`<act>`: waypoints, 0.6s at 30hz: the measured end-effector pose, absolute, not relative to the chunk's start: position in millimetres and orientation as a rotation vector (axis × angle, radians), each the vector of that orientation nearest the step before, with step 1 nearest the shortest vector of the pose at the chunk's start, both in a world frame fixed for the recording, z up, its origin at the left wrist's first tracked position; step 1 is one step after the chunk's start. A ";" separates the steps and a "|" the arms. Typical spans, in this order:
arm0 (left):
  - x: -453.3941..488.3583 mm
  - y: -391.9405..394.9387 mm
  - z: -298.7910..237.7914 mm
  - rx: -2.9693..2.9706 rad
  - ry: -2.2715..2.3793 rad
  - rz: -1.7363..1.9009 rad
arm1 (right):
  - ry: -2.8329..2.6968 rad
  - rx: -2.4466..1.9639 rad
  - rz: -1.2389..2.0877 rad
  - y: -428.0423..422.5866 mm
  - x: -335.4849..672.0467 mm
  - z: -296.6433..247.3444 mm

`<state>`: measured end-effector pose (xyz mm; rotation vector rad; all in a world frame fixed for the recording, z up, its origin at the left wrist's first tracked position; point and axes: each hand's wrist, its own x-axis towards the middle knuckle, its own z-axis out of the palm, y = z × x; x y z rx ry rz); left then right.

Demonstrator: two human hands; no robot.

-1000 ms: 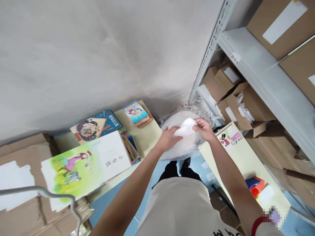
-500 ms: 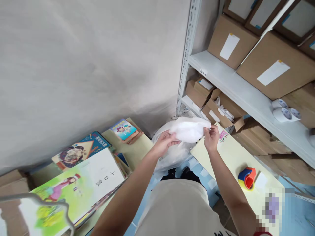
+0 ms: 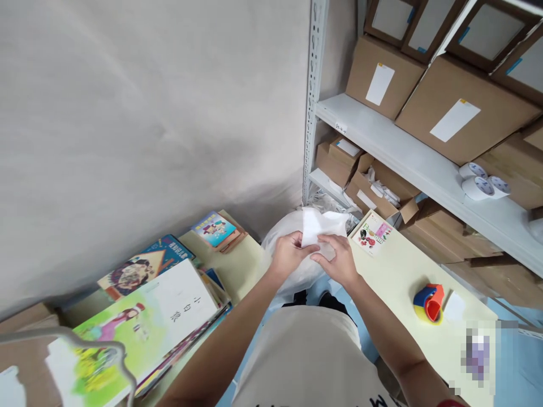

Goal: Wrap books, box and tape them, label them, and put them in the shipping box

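A thin white bag (image 3: 319,226) sits between both my hands, held over a bulging clear plastic sack (image 3: 280,237) that stands on the floor between two tables. My left hand (image 3: 288,254) pinches the white bag's left edge with closed fingers. My right hand (image 3: 335,261) grips it from below and the right, fingers curled on it. The bag is folded or bunched into a small patch above my knuckles.
Picture books (image 3: 139,305) lie stacked on the left table. On the pale yellow right table (image 3: 403,271) sit a small illustrated book (image 3: 372,235) and a red-blue tape dispenser (image 3: 429,302). A metal shelf (image 3: 407,158) at right carries cardboard boxes (image 3: 462,113) and tape rolls (image 3: 481,182).
The white bag was stretched wide between my hands; now my right hand has come in toward the left and the bag is gathered small. The view has lifted slightly toward the shelf.
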<state>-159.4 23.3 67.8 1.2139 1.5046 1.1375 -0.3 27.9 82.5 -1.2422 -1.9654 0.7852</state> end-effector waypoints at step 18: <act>-150.1 22.8 54.4 0.626 1.171 1.262 | -1.011 -1.290 1.075 44.1 26.7 45.5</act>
